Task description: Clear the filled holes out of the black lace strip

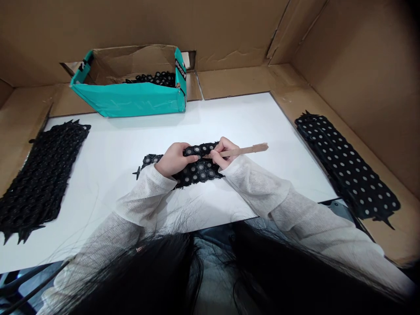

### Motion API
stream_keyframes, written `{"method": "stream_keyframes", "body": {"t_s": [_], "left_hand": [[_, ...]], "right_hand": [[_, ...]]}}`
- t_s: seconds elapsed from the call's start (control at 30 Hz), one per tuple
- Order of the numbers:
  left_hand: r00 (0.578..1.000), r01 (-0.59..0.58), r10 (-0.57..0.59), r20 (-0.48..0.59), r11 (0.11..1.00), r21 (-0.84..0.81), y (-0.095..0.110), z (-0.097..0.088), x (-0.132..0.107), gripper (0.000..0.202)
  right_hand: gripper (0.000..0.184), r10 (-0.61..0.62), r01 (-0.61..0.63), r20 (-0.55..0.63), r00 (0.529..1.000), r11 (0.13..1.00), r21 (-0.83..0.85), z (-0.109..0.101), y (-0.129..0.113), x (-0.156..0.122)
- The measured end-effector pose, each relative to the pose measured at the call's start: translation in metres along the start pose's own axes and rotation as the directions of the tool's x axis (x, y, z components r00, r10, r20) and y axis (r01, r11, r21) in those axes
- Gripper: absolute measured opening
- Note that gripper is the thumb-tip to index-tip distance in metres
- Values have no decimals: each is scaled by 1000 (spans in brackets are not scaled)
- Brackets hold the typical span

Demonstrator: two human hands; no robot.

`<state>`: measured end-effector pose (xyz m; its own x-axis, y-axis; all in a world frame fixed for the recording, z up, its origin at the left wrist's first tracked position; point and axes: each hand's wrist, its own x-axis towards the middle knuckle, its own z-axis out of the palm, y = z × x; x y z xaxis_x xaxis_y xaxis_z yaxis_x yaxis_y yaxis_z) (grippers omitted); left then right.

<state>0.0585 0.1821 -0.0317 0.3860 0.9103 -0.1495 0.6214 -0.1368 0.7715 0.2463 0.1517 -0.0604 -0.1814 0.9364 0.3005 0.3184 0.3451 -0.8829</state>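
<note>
Gripping a tan wooden stick (pixel 249 149) in our right hand (pixel 222 153), we are poking the black strip of plastic rings (pixel 197 169) at centre, left hand (pixel 173 159) curled on it. A white-dotted black strip (pixel 348 168) is lying right, seemingly done, and a black heap (pixel 42 173) is waiting left.

We see a black ring strip (pixel 197 169) w/ grey centres, a tan stick (pixel 249 150), a teal box (pixel 131 104) w/ brown inside, a white sheet (pixel 256 127), a black mat (pixel 348 170) w/ white dots, an all-black pile (pixel 42 175) & off-white ribbed sleeves (pixel 144 197).
</note>
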Motion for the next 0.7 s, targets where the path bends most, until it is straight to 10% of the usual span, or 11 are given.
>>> {"method": "stream_keyframes", "body": {"t_s": [0.5,0.7], "left_hand": [[1000,13,-13,15,1000,-13,-1,-2,0,20],[989,-39,87,-118,932,359,12,10,-13,18]], "right_hand": [[27,43,-43,-3,999,998,-49,-2,-5,-2],[23,-6,17,54,998,980,-200,2,-7,-1]]}}
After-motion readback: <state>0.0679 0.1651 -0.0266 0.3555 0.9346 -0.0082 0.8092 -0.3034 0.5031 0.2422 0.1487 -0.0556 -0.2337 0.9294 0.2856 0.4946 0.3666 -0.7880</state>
